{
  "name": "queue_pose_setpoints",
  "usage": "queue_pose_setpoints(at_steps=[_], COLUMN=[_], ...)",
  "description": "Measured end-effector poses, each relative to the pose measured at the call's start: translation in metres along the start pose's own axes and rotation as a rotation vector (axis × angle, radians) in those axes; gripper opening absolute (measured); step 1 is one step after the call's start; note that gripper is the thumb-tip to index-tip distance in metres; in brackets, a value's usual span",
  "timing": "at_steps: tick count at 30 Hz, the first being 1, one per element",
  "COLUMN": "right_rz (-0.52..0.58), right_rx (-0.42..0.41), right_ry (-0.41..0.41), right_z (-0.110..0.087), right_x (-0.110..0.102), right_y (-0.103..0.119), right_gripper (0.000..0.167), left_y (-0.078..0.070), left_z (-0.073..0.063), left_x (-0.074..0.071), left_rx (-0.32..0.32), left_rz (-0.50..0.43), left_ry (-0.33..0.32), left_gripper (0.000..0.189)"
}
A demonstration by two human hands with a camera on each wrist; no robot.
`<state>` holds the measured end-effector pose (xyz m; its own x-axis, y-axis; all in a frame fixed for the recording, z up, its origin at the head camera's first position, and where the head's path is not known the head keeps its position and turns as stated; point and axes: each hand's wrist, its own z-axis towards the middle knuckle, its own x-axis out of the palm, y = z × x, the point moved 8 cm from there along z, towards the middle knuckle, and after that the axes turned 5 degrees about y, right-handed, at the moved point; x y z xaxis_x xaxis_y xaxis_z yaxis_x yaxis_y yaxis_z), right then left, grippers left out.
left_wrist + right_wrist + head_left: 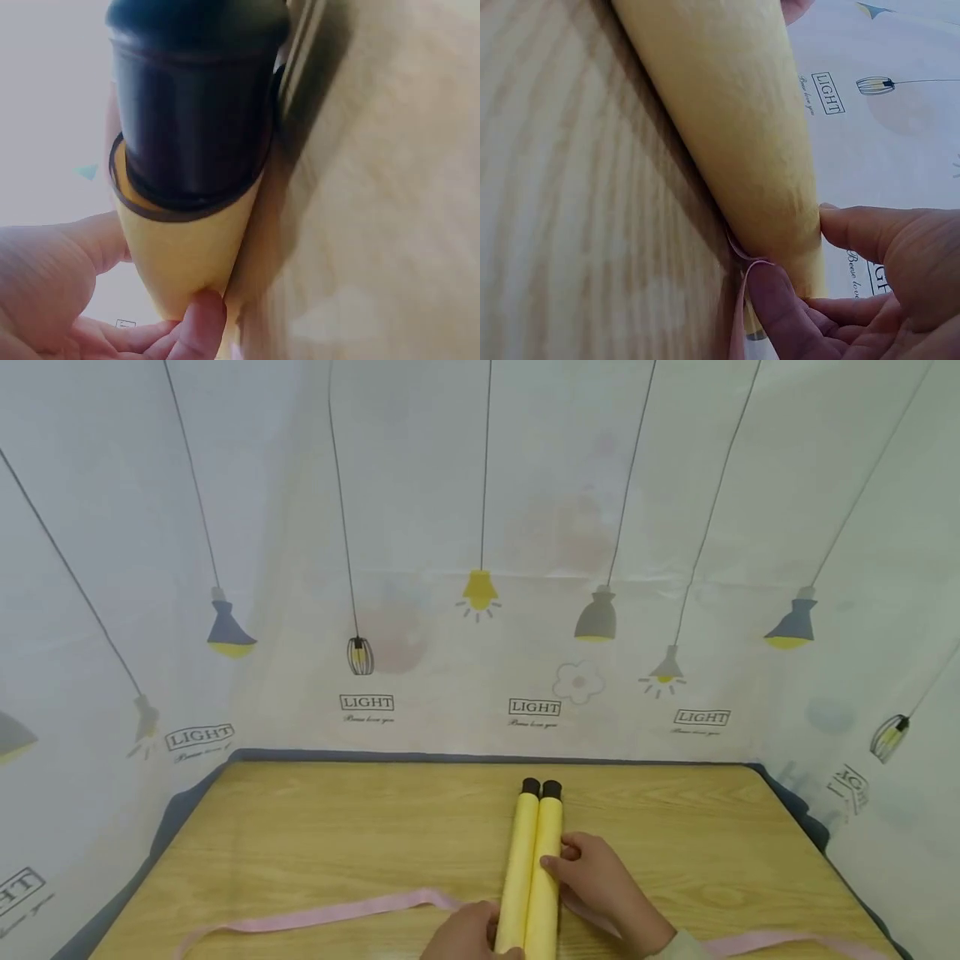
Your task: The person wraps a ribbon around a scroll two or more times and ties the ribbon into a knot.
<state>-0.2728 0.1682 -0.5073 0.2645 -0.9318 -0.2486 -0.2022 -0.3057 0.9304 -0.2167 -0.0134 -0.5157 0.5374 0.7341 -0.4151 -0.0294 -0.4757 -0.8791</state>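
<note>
Two yellow rolled scrolls with black end knobs lie side by side on the wooden table: a left scroll (pixel 517 868) and a right scroll (pixel 550 843). My left hand (pixel 467 933) grips the pair from the left near the close end. In the left wrist view a black knob (pixel 196 112) sticks out of the yellow roll. From the right, my right hand (pixel 603 881) holds the scrolls about midway, its thumb on top and fingers along the side. A pink ribbon (pixel 337 913) passes under both; in the right wrist view, a fingertip is right at the ribbon (pixel 739 315).
The ribbon stretches out to both sides across the wood-grain table (pixel 337 827). A pale cloth (pixel 420 527) printed with hanging lamps surrounds the table at the back and sides.
</note>
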Motion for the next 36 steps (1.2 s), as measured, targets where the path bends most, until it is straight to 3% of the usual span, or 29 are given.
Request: queue_pose_setpoints(at_steps=[6, 13, 21, 26, 31, 36], right_rz=[-0.135, -0.062, -0.113, -0.113, -0.277, -0.424], right_rx=[-0.004, -0.013, 0.005, 0.021, -0.006, -0.043], right_ry=[-0.052, -0.048, -0.059, -0.040, -0.039, -0.011], right_z=[0.011, 0.015, 0.016, 0.009, -0.004, -0.019], right_x=[-0.003, -0.004, -0.005, -0.006, -0.014, -0.023], right_y=[0.004, 0.001, -0.002, 0.000, 0.010, 0.015], right_gripper=[0.032, 0.051, 0.051, 0.055, 0.058, 0.046], left_y=[-0.005, -0.004, -0.001, 0.004, 0.005, 0.007], left_z=[0.003, 0.007, 0.006, 0.006, 0.001, -0.007], left_x=[-0.001, -0.001, 0.000, -0.003, -0.017, -0.050], left_rx=[-0.020, -0.034, -0.018, -0.056, -0.051, -0.041], left_rz=[0.050, -0.010, -0.020, 0.017, 0.123, 0.164], left_ry=[-0.064, -0.038, -0.006, -0.021, -0.091, -0.172], left_gripper=[0.019, 0.022, 0.027, 0.038, 0.039, 0.036])
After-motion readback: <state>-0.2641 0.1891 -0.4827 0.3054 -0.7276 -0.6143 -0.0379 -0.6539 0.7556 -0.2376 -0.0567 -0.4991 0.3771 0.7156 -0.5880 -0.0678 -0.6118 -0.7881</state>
